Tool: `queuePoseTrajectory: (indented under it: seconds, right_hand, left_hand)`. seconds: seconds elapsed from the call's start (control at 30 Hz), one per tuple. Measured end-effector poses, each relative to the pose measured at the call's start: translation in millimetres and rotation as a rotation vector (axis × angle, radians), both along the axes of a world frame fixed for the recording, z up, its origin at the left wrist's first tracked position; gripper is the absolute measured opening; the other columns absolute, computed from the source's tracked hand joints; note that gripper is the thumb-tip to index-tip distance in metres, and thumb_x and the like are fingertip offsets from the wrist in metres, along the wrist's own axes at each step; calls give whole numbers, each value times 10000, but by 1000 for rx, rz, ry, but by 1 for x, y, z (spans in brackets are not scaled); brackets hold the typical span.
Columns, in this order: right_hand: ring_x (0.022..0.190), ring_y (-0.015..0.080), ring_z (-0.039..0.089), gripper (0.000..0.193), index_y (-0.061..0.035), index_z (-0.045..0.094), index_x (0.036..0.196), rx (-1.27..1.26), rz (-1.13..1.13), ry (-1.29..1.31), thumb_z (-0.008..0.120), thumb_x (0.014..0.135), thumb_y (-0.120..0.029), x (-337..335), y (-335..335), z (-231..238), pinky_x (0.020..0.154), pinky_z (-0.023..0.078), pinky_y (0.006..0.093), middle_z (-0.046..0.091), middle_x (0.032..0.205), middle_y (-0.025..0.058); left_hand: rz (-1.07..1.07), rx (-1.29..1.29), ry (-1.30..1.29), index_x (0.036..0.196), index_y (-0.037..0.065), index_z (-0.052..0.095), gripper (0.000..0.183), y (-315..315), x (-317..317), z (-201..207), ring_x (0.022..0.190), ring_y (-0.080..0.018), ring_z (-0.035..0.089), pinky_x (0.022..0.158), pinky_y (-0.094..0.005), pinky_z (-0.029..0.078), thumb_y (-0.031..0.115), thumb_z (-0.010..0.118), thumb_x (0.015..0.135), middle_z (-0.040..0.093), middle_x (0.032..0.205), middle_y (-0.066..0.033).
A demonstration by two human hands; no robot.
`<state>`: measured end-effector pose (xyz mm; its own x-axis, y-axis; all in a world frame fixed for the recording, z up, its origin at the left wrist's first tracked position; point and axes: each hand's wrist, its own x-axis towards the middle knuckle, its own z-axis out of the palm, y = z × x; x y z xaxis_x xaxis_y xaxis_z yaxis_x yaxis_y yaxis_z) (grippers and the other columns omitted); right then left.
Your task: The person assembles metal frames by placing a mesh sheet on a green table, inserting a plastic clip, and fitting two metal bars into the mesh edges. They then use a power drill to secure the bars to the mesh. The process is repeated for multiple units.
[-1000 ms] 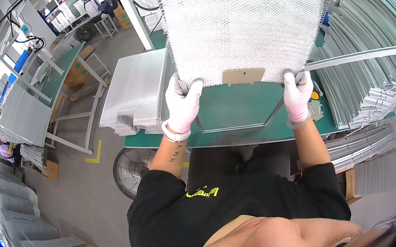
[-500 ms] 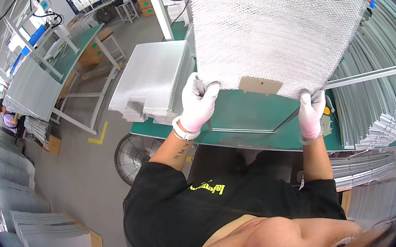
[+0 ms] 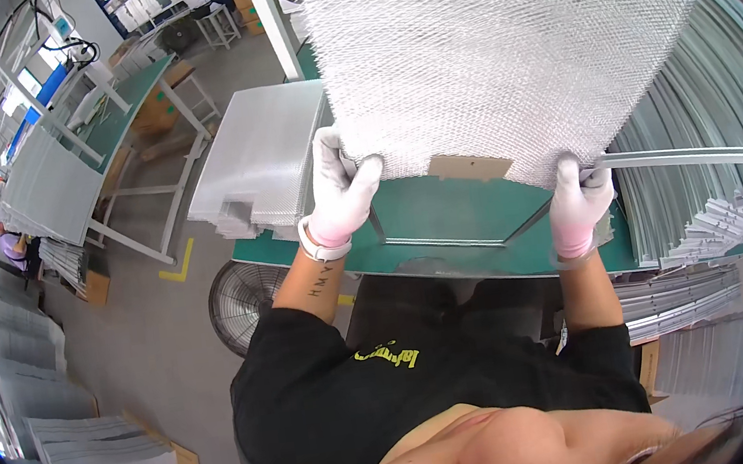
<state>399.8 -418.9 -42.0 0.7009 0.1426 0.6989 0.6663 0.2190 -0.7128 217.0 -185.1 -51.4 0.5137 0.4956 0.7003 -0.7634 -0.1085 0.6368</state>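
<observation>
A large silvery expanded-metal mesh sheet [image 3: 497, 46] is raised above the green bench top [image 3: 444, 208], held by its near corners. My left hand [image 3: 342, 184], in a white glove, pinches the near left corner. At the near right corner my gloved right hand [image 3: 578, 200] is closed on the sheet too. A small beige plate [image 3: 470, 166] sits at the middle of the mesh's near edge. Under the sheet a thin metal frame [image 3: 443, 240] lies on the bench, its far part hidden by the mesh.
A stack of mesh sheets [image 3: 261, 143] sits at the bench's left end. Many thin metal frames [image 3: 694, 114] are packed along the right. A round floor fan [image 3: 245, 305] stands below the bench's left edge. Another green workbench [image 3: 125, 105] is further left, near a seated person [image 3: 15, 246].
Both hands and the mesh sheet have shifted slightly left in the picture. The grip on both corners stays the same, and the view itself has moved a little.
</observation>
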Motion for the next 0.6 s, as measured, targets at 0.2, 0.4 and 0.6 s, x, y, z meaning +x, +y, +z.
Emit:
queuePoseTrajectory:
  seconds: [0.2,0.4,0.6]
  right_hand:
    - [695,37,431,184,54,622,1031,32,139,63,603,863,-18,9,-3,-5,640,367,190,553,774,-33]
    - [719,50,461,165,47,589,1051,-5,124,44,564,894,1,-2,5,-7,671,398,205,580,832,-3]
    - [937,78,528,247,27,557,1173,-8,350,92,568,938,-49,5,-3,-45,861,435,250,616,1074,38]
  left_hand:
    - [136,-30,128,1294,-18,466,402,-6,2,7,916,-74,604,789,-235,490,38,622,928,640,1094,-49]
    - [343,82,159,1242,-22,497,338,-3,0,-18,853,-65,571,753,-221,471,46,616,933,644,1058,-44]
    - [320,125,242,1259,-29,486,368,-8,-3,-46,898,-111,551,814,-265,465,103,616,941,609,1069,-58]
